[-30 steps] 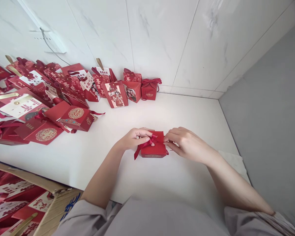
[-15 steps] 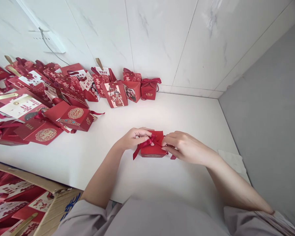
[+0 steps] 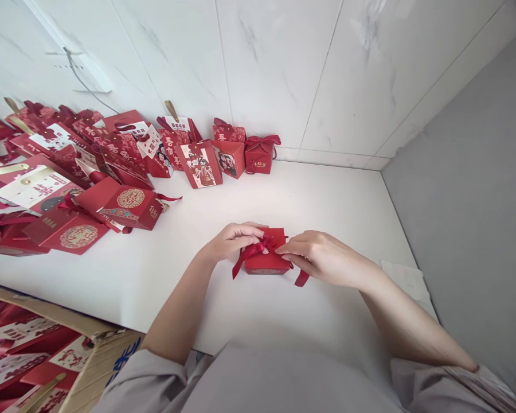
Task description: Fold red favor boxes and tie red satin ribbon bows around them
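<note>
A small red gift box [image 3: 266,265] sits on the white table in front of me, with a dark red ribbon [image 3: 253,250] crossing its top. My left hand [image 3: 237,240] rests at the box's left side, thumb and fingers closed on the ribbon near its knot. From the right, my right hand [image 3: 316,255] reaches over the box's top, fingertips pinched on the ribbon. One ribbon tail hangs off the left front corner; another hangs below my right fingers. My fingers partly hide the knot.
Several red gift boxes and bags [image 3: 131,203] crowd the table's left and back. One ribbon-tied box [image 3: 260,155] stands by the tiled wall. A cardboard carton [image 3: 98,367] holding more red packages is at lower left. White paper [image 3: 406,281] lies near the right edge.
My right fingertips have shifted slightly left, closer to the knot. The right ribbon tail now hangs lower and shows more. My left hand stays almost in place.
</note>
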### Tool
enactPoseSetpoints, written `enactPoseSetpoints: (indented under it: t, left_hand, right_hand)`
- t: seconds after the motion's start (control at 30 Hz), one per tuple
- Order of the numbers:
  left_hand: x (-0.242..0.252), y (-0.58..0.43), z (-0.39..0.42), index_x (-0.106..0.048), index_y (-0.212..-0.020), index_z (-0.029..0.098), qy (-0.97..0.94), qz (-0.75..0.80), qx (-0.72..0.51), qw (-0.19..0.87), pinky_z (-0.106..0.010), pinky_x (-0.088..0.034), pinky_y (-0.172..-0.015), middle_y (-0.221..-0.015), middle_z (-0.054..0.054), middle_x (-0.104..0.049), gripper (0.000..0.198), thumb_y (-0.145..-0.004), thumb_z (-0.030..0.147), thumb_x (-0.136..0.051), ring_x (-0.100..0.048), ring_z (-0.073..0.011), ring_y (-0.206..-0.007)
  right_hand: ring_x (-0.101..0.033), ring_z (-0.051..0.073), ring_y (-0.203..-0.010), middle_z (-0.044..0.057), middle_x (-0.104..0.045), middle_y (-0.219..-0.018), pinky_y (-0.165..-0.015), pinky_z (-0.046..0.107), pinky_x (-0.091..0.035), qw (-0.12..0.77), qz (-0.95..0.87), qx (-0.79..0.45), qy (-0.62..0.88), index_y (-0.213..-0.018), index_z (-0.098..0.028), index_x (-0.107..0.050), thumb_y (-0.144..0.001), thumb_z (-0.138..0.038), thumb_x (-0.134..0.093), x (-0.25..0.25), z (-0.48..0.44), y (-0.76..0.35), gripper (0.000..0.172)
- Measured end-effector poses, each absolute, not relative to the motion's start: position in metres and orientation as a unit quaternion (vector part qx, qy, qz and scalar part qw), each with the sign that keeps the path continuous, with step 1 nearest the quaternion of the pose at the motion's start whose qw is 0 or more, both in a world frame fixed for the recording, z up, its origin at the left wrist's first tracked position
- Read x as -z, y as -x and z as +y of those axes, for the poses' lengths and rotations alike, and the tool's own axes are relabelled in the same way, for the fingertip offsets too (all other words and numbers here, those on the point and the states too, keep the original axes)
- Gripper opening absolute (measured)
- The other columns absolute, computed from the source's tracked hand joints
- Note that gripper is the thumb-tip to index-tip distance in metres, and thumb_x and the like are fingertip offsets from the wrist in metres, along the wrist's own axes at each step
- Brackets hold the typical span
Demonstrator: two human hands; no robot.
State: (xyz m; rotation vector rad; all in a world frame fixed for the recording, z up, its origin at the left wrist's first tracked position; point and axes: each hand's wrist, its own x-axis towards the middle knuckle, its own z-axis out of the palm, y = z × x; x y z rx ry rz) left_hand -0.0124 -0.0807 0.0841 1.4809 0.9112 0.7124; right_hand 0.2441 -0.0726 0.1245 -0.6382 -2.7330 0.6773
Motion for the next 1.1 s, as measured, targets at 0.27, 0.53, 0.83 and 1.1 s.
enactPoseSetpoints:
  t: [0.27, 0.53, 0.83, 1.1]
  left_hand:
    - [-0.0770, 0.0198, -0.0781, -0.074, -0.098, 0.013, -0.626, 0.388, -0.309, 0.603, -0.044, -0.040, -0.104, -0.091, -0.012, -0.075, 0.031, -0.085, 0.014, -0.046, -0.063, -0.0264, -0.111]
    - [-0.0776, 0.0187, -0.0777, -0.075, -0.097, 0.014, -0.630, 0.388, -0.314, 0.595, -0.044, -0.039, -0.106, -0.090, -0.012, -0.075, 0.032, -0.084, 0.014, -0.046, -0.048, -0.0274, -0.132]
    - [-0.0804, 0.0174, -0.0774, -0.075, -0.096, 0.015, -0.637, 0.378, -0.313, 0.595, -0.044, -0.039, -0.106, -0.091, -0.011, -0.076, 0.032, -0.084, 0.014, -0.046, -0.044, -0.0259, -0.135]
    - [-0.0825, 0.0148, -0.0792, -0.076, -0.095, 0.016, -0.651, 0.371, -0.311, 0.584, -0.041, -0.041, -0.106, -0.093, -0.012, -0.075, 0.027, -0.090, 0.024, -0.051, -0.045, -0.0264, -0.134]
  right_hand:
    - [-0.057, 0.013, -0.061, 0.004, -0.068, -0.078, -0.061, 0.027, -0.040, 0.142, -0.939, -0.229, 0.215, -0.097, -0.020, -0.067, -0.098, -0.019, -0.041, -0.1241, -0.0724, -0.2442, 0.026]
    - [-0.056, 0.013, -0.063, 0.003, -0.069, -0.081, -0.062, 0.027, -0.041, 0.128, -0.938, -0.236, 0.221, -0.098, -0.020, -0.066, -0.098, -0.017, -0.042, -0.1248, -0.0725, -0.2443, 0.025]
    - [-0.055, 0.013, -0.062, 0.003, -0.068, -0.080, -0.062, 0.027, -0.040, 0.128, -0.937, -0.239, 0.223, -0.094, -0.021, -0.065, -0.097, -0.016, -0.042, -0.1253, -0.0724, -0.2444, 0.024]
    - [-0.053, 0.013, -0.064, 0.003, -0.062, -0.078, -0.059, 0.025, -0.038, 0.136, -0.928, -0.256, 0.231, -0.086, -0.019, -0.060, -0.097, -0.016, -0.041, -0.1282, -0.0733, -0.2417, 0.022]
